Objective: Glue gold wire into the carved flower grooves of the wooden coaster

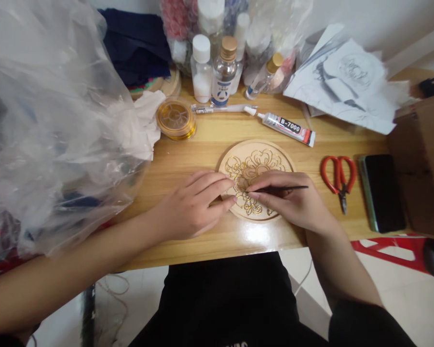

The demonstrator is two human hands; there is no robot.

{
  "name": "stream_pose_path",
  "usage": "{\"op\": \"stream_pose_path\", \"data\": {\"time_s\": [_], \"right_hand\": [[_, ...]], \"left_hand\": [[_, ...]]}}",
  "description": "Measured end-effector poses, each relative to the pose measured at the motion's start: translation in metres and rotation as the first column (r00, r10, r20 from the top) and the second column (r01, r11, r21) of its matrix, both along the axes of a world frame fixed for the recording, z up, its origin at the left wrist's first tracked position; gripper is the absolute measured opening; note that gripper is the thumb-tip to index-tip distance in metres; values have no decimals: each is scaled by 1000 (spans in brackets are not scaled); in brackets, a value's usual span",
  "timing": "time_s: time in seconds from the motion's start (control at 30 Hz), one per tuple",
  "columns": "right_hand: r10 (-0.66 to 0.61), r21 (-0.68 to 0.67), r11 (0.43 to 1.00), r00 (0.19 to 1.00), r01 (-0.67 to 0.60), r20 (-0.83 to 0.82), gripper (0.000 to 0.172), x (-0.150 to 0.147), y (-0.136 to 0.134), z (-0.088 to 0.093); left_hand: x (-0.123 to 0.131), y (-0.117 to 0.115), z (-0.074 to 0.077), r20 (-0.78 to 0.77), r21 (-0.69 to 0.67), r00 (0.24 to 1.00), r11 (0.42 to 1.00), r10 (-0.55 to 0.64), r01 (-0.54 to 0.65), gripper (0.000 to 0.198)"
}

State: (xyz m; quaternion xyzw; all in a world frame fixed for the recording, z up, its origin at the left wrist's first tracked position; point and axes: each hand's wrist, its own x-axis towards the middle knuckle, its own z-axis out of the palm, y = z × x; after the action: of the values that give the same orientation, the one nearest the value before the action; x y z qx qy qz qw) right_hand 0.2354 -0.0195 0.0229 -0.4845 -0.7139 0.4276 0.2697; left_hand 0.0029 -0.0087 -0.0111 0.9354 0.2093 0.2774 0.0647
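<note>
A round wooden board (275, 149) with a raised rim lies near the table's front edge. Gold wire (264, 161) traces flowers and curls across its face. My left hand (198, 205) rests at the board's left side, palm down, fingers stretched out and fingertips over the rim; thumb and index finger are apart. From the right, my right hand (296, 200) pinches slim black tweezers (289, 188) between thumb and fingers. Their tip is low over the middle of the pattern, and whether it grips any wire is too small to tell. My right hand covers the board's lower right part.
Behind the board lie a spool of gold wire (176, 118), a pen (217, 109) and a glue tube (287, 127). Several bottles (222, 77) stand further back. Red-handled pliers (339, 178) and a phone (381, 193) are right; a large plastic bag (58, 120) fills the left.
</note>
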Motion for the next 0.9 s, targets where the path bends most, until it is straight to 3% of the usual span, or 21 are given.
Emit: {"op": "stream_pose_path", "data": {"time_s": [0.9], "right_hand": [[1,-9,1000,1000,-1,-13,6,-1,0,0]], "left_hand": [[3,0,0,16,34,999,999,28,-29,15]]}}
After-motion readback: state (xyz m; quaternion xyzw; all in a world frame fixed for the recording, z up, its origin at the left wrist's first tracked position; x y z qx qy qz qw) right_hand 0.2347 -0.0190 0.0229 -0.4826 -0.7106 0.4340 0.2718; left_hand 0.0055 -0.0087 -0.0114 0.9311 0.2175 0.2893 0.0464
